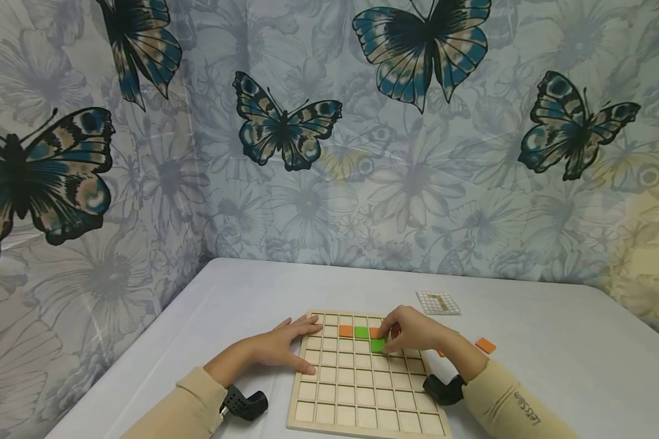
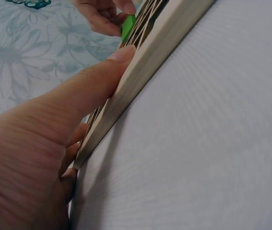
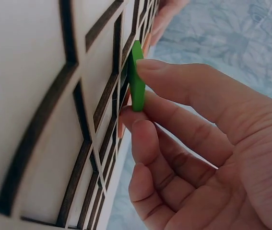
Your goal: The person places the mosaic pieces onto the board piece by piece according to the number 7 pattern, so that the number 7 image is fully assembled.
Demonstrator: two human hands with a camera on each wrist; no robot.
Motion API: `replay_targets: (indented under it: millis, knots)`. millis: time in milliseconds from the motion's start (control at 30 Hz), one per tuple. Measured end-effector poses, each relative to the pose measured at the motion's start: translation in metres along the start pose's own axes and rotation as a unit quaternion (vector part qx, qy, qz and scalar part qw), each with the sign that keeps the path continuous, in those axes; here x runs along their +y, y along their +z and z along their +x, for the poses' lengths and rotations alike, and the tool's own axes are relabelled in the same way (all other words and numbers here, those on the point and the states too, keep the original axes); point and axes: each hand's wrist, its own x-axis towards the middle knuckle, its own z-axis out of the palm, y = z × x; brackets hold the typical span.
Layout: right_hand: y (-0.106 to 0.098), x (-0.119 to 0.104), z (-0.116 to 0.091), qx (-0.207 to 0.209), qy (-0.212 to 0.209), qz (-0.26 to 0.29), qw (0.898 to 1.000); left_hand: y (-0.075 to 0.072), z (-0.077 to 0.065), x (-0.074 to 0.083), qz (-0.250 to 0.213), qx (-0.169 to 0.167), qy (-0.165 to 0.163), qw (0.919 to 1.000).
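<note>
A wooden grid board (image 1: 364, 397) with square cells lies on the table. My right hand (image 1: 417, 330) pinches a green square tile (image 3: 137, 81) between thumb and fingers over the upper part of the board. In the right wrist view, this tile stands tilted against the cell ridges. One row farther back sit an orange tile (image 1: 346, 331), a green tile (image 1: 361, 332) and another orange tile (image 1: 374, 333), partly covered by the right fingers. My left hand (image 1: 271, 349) rests along the board's left edge, fingers spread, with its thumb (image 2: 95, 81) on the rim.
Beyond the board lies a small card with a coloured grid pattern (image 1: 438, 303). A loose orange tile (image 1: 486, 346) is right of my right forearm; another orange piece (image 1: 441, 353) shows partly beneath it. A butterfly-print cloth (image 1: 307, 207) hangs behind the white-covered table (image 1: 241, 286).
</note>
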Motion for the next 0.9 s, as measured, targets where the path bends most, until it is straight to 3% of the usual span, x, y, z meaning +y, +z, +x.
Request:
replay_targets:
  millis: [133,400,900]
  knots:
    - [0.0004,-0.0002,-0.0009,0.000,-0.020,-0.005,1.000,-0.0001,-0.0005,0.0002,-0.002,-0.002,0.002,1.0000]
    - [0.0019,-0.0010,0.0020,0.002,0.016,-0.011,1.000,-0.0017,-0.0017,0.0012,0.001,-0.001,0.001,1.0000]
    - [-0.0024,0.0022,-0.0006,0.007,0.015,-0.022,1.000,-0.0001,0.0006,-0.0014,0.003,-0.003,0.004,1.0000]
